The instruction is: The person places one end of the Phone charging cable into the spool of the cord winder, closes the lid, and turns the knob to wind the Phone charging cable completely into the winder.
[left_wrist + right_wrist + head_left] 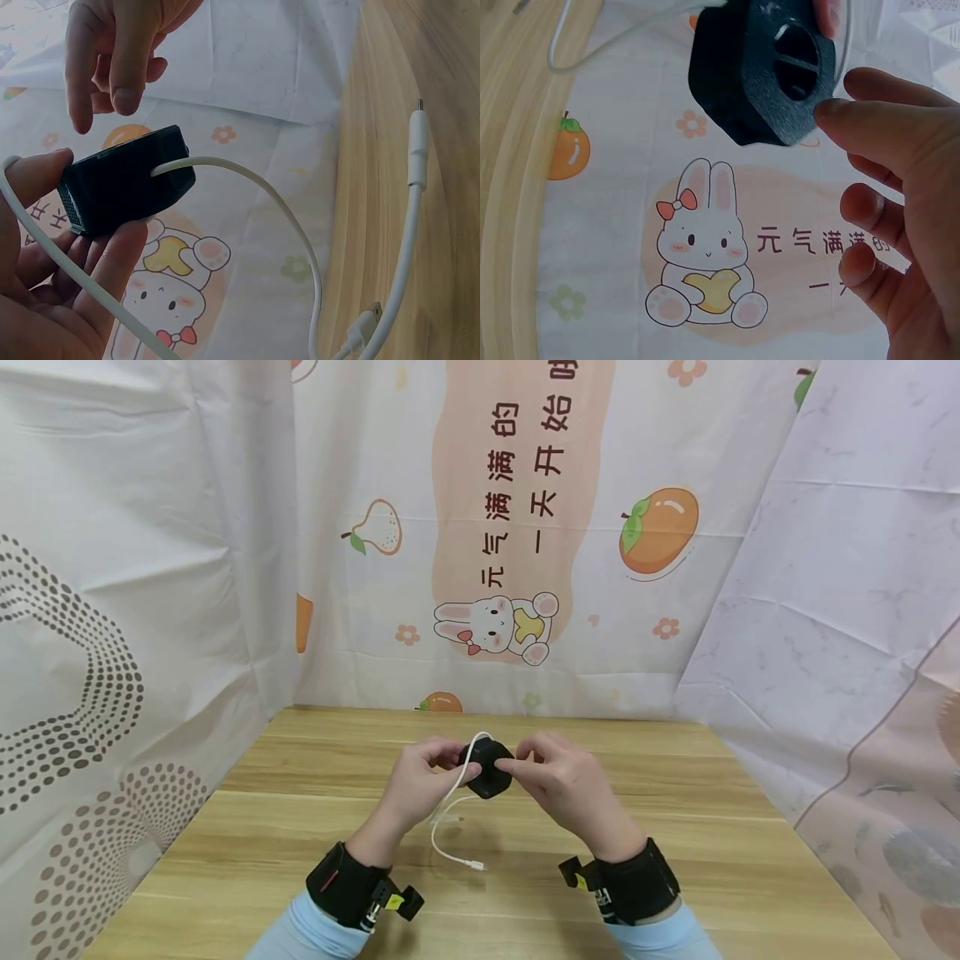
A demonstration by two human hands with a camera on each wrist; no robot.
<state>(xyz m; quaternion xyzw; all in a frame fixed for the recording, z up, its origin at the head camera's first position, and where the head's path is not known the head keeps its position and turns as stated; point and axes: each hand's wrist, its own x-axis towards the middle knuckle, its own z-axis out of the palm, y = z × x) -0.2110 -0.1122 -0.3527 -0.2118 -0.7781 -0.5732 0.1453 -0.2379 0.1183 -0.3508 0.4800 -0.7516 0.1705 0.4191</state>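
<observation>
The left hand holds a black block, its thumb on one side and fingers on the other. The right hand holds nothing; its forefinger and thumb reach toward the block and the other fingers are loosely bent. In the right wrist view a fingertip comes right up to the block's edge, though whether it touches cannot be told.

The block sits between the two hands, raised above the table and tilted, with the round opening, crossed by a bar, on the face toward the right hand. A white cable meets another side of the block, and a stretch of it loops past the left thumb. Its two plugs hang below, a slim one and a wider one.

Black bands circle both wrists, above light blue sleeves. Behind the wooden table hangs a printed cloth with a rabbit, fruit and Chinese characters.
</observation>
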